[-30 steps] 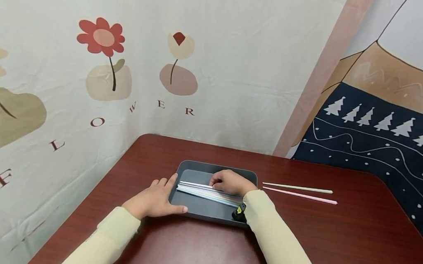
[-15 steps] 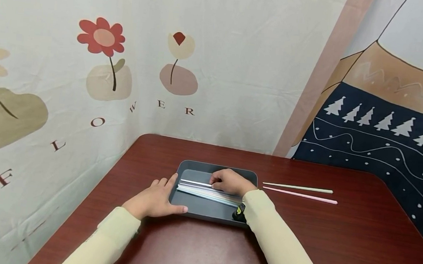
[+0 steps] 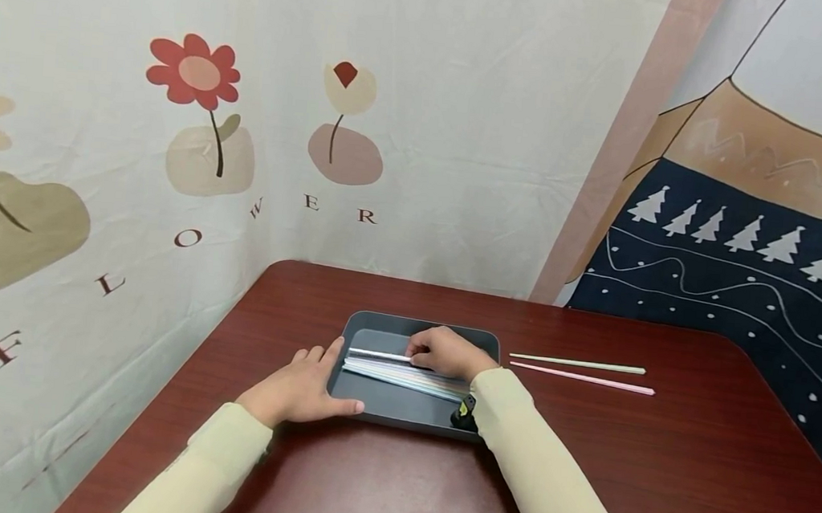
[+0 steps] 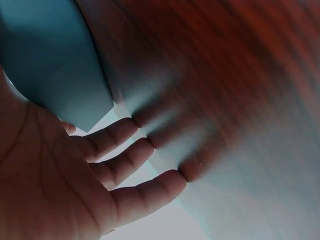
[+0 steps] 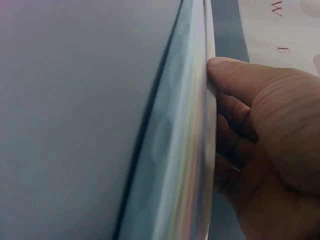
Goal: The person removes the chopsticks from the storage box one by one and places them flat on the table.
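A dark grey tray (image 3: 383, 340) on the table holds several pale, pastel chopsticks (image 3: 387, 374), lying side by side lengthwise. My right hand (image 3: 447, 352) reaches into it and pinches a whitish chopstick (image 3: 377, 354) along the far side of the bundle. In the right wrist view, the thumb (image 5: 235, 75) presses against this chopstick (image 5: 211, 130), with the other fingers curled beneath; their tips are partly hidden. Over the tray's left wall, my left hand (image 3: 303, 385) rests with fingers spread. The left wrist view shows its straight fingers (image 4: 145, 197) beside the tray wall (image 4: 65, 65).
To the right of the tray, a light green chopstick (image 3: 576, 364) and a pink chopstick (image 3: 582, 379) lie on the reddish-brown table (image 3: 655, 469). A printed curtain (image 3: 461, 172) hangs behind the table. A black wrist device (image 3: 465, 414) sits at my right cuff.
The whitish chopstick first separated from the far side of the bundle, then shifted slightly to the left under my right fingers. My left hand has stayed in place.
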